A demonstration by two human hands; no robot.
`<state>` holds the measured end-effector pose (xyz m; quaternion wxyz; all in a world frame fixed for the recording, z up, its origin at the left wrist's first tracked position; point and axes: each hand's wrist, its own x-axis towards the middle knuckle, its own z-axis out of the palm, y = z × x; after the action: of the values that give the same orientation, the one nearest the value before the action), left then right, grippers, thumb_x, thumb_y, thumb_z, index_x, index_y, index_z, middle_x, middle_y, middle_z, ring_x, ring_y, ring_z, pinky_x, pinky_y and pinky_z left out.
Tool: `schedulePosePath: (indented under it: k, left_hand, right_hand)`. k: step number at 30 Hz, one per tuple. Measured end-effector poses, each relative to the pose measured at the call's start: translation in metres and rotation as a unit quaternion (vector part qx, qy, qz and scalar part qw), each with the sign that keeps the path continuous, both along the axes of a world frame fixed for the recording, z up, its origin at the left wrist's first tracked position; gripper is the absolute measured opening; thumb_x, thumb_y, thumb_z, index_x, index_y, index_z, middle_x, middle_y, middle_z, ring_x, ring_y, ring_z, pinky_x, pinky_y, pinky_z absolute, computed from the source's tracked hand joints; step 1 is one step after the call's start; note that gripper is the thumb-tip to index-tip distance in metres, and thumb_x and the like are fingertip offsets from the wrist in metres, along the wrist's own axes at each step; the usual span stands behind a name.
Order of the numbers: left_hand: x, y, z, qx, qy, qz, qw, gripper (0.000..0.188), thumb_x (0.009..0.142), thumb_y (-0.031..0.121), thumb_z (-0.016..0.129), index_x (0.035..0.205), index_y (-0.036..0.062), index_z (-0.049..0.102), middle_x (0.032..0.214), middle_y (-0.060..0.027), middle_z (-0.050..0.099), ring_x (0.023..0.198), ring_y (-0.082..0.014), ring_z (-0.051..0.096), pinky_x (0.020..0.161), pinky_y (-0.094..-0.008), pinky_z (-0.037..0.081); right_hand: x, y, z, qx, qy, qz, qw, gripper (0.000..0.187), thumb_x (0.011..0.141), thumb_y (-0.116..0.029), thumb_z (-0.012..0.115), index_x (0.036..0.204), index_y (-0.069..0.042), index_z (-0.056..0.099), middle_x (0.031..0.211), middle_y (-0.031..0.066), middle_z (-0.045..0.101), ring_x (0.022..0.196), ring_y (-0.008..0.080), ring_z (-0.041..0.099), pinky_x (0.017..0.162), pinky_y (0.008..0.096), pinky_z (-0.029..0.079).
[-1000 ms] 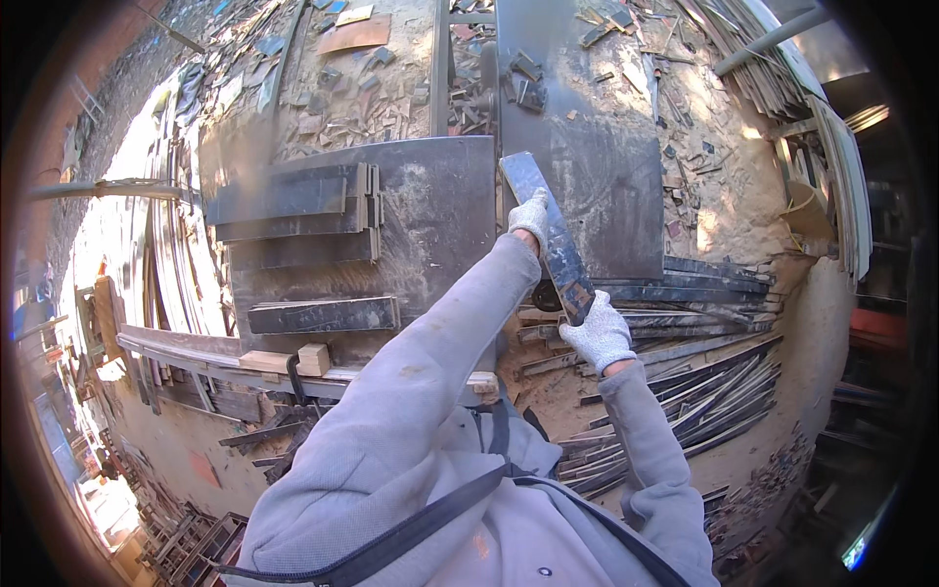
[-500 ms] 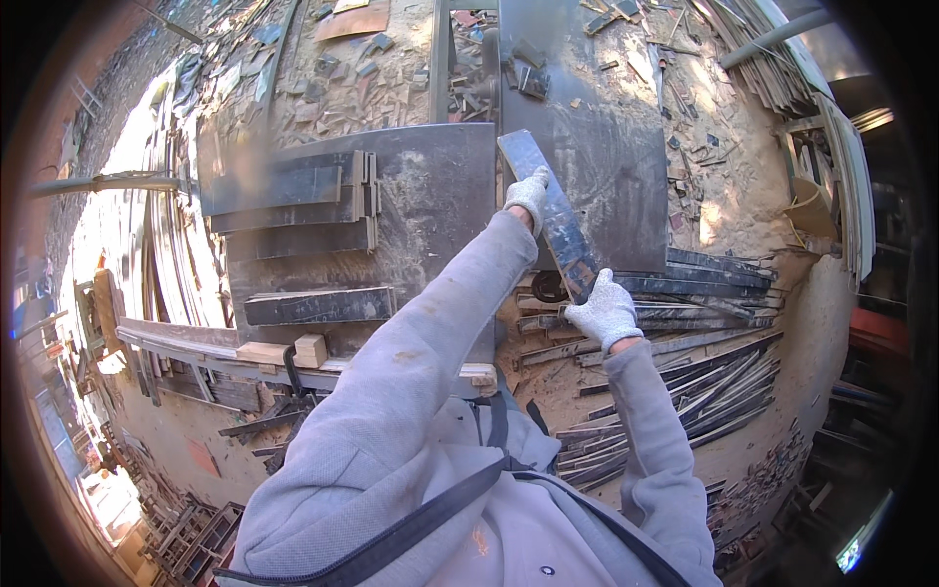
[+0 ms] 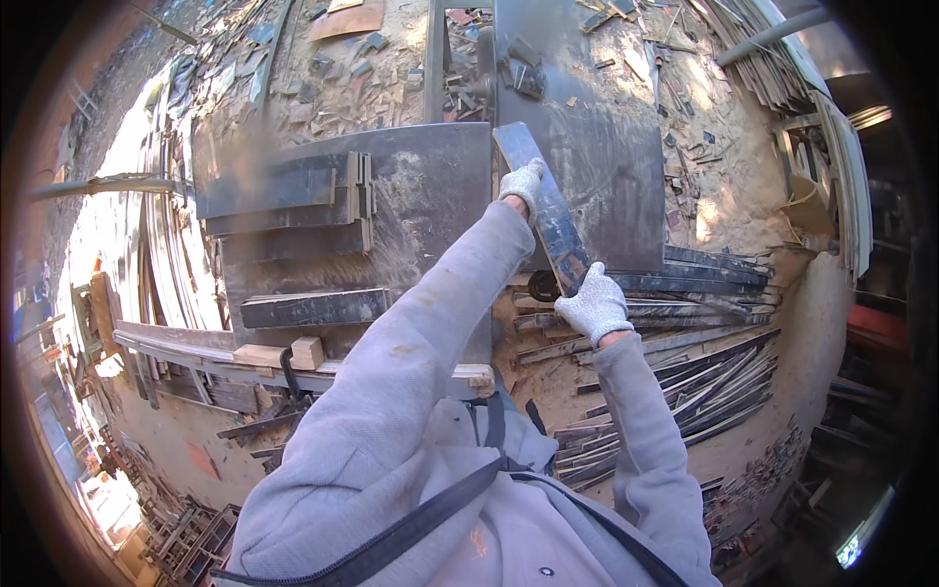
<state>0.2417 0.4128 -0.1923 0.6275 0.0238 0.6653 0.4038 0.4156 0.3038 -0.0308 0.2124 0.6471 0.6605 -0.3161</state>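
Observation:
Both hands wear pale knitted gloves and are closed on one dark, smooth-faced plank (image 3: 556, 217), which slants from far left to near right over the table. Its upper face shines with reflected light. My left hand (image 3: 522, 186) wraps the plank's left edge nearer its far end, with the arm stretched forward. At the near end, my right hand (image 3: 596, 305) grips the plank from the right, and hides its near corner. Beneath the plank lie a left dark table panel (image 3: 440, 186) and a right dark table panel (image 3: 626, 196), with a gap between them.
Stacked dark boards (image 3: 284, 201) and a thick strip bundle (image 3: 315, 308) lie on the left panel. A wood block (image 3: 307, 353) and a black clamp (image 3: 288, 372) sit at its near rail. Loose strips (image 3: 685, 401) pile at right. Offcuts (image 3: 352, 83) litter the sawdust beyond.
The plank and both hands have shifted slightly left, and the right hand has come a little closer to the plank's near end. Both hands keep their hold.

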Motion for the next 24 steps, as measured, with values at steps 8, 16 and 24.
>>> schedulePosePath:
  k: [8,16,24]
  left_hand:
    - [-0.017,0.022,-0.012,-0.019,0.045,-0.043,0.998,0.057,0.102,0.049,0.061,0.132,0.0004,0.065,0.114,-0.0148,0.074,0.093,-0.029,0.068,0.083,-0.0423,0.054]
    - [0.015,-0.073,0.112,0.004,0.215,-0.024,0.976,0.059,0.093,0.048,0.077,0.115,-0.0058,0.068,0.105,-0.0188,0.076,0.1,-0.0282,0.073,0.088,-0.0406,0.057]
    - [-0.092,-0.25,0.135,-0.108,0.2,0.089,0.97,0.067,0.091,0.055,0.079,0.119,-0.0046,0.066,0.11,-0.0149,0.074,0.102,-0.0256,0.069,0.094,-0.038,0.051]
  right_hand:
    - [-0.015,0.007,-0.004,0.005,0.01,-0.018,1.0,0.071,0.073,-0.032,0.081,0.124,0.006,0.049,0.111,0.0316,0.071,0.108,0.0447,0.071,0.095,0.0488,0.056]
    - [0.043,-0.057,-0.024,0.019,0.156,-0.062,0.986,0.07,0.071,-0.039,0.085,0.12,-0.002,0.052,0.11,0.0284,0.071,0.106,0.0446,0.069,0.091,0.0497,0.055]
    - [0.005,-0.102,-0.046,0.183,0.208,0.177,0.944,0.075,0.067,-0.027,0.091,0.13,-0.006,0.057,0.116,0.0178,0.067,0.109,0.0381,0.066,0.093,0.0466,0.055]
